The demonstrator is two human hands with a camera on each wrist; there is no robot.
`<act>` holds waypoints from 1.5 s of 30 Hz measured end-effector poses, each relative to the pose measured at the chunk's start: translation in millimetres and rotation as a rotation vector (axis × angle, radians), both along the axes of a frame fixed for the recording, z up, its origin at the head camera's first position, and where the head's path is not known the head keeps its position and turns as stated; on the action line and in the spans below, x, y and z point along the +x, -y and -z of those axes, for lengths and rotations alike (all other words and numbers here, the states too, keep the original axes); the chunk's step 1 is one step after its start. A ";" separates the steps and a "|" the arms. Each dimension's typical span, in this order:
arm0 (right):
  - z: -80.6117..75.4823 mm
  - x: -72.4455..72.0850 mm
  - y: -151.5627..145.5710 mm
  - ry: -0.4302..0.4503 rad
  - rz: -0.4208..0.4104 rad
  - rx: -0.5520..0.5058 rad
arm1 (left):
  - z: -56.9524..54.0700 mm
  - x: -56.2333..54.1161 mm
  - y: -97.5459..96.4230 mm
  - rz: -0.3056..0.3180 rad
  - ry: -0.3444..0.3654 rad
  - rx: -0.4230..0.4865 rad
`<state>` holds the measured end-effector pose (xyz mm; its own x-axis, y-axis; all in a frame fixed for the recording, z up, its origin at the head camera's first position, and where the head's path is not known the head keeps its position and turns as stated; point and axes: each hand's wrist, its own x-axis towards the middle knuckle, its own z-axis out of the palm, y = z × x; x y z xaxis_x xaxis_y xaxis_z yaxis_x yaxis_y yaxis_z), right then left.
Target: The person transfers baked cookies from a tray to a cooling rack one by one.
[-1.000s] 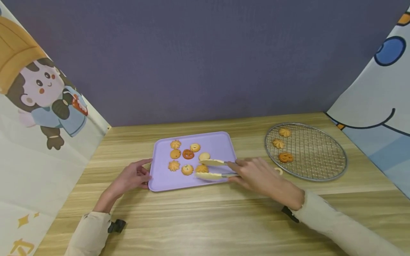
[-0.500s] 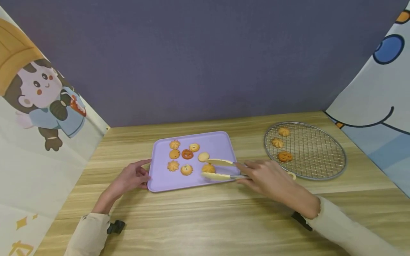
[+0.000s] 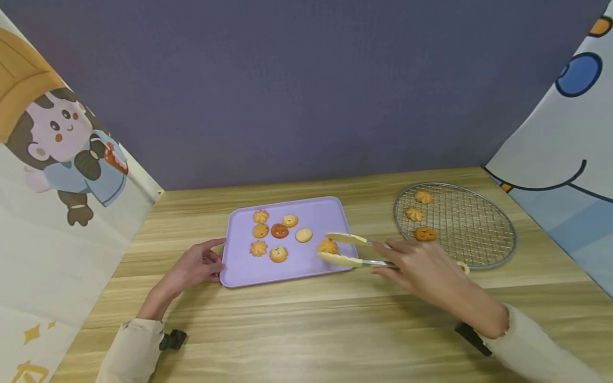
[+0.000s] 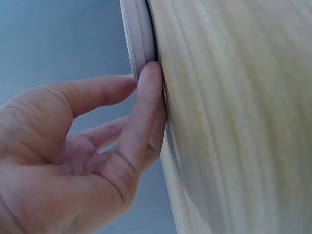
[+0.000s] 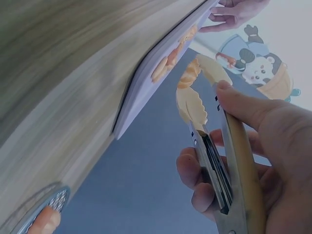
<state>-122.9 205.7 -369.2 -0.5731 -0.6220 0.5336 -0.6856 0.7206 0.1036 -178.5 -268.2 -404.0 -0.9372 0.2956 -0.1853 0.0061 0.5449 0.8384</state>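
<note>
My left hand point(image 3: 196, 263) pinches the left edge of a lilac tray point(image 3: 316, 210); in the left wrist view its fingertips are on the rim. My right hand point(image 3: 426, 271) grips food tongs point(image 5: 239, 165) with cream scalloped tips. Between those tips is a golden swirled cookie point(image 3: 328, 246), lifted clear of the tray surface in the right wrist view. Several cookies lie on the tray, among them a dark round cookie with holes point(image 3: 280, 231), a plain pale cookie point(image 3: 304, 235) and a star-shaped cookie point(image 3: 258, 248).
A round wire rack point(image 3: 471, 223) stands to the right, bearing two fluted cookies point(image 3: 414, 214) and a brown pretzel-shaped cookie point(image 3: 425, 233) near its left side. Behind the wooden table point(image 3: 287, 330) rises a dark partition point(image 3: 306, 96); printed sheets flank it.
The tongs and the swirled cookie have moved right, from the middle of the tray toward its right edge, away from the pale cookie. My left hand stays at the tray's edge.
</note>
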 end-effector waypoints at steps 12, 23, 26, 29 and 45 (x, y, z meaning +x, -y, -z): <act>2.8 11.1 -39.5 0.016 0.083 -0.076 | -0.5 -0.3 0.5 -0.003 -0.003 -0.006; 7.4 6.8 -77.8 0.044 0.204 -0.115 | 0.5 -1.1 -0.2 -0.011 0.010 0.000; 7.1 3.8 -86.6 0.049 0.225 -0.131 | -0.6 0.4 -1.1 -0.006 0.003 -0.009; 8.1 1.1 -96.1 0.037 0.252 -0.136 | -1.1 1.3 -1.4 0.002 -0.012 -0.018; 12.4 -9.8 -141.9 0.083 0.453 -0.131 | -0.9 1.5 -0.1 0.008 -0.020 -0.012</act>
